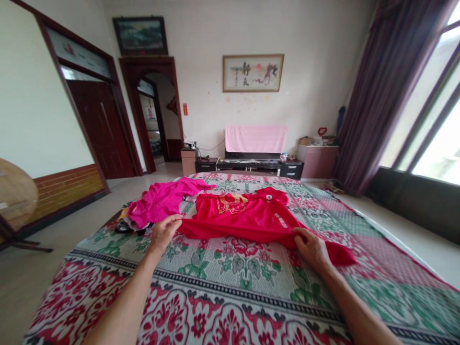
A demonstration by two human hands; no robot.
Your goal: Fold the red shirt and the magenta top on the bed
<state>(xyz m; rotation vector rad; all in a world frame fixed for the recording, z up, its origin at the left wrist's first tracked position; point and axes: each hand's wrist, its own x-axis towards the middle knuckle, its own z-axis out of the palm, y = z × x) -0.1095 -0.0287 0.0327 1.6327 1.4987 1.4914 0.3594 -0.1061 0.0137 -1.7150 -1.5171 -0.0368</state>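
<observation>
A red shirt (258, 218) with a gold print and small white lettering lies spread sideways over a patterned bedspread (201, 287). My left hand (165, 233) pinches the shirt's near edge at its left corner. Farther right along that same edge, my right hand (312, 247) grips the fabric between thumb and fingers. The near edge is stretched between both hands, and a red sleeve extends past my right hand. The collar, with a round white spot, lies at the far right side. Left of the shirt is a heap of bright pink clothing (161, 201), with darker cloth under it.
Beyond the bedspread, a low black TV stand (291, 170) is against the wall, with a pink cloth (256, 139) draped over the screen. A round wooden table (16, 194) stands at left. Dark purple curtains (377, 96) hang by the window on the right.
</observation>
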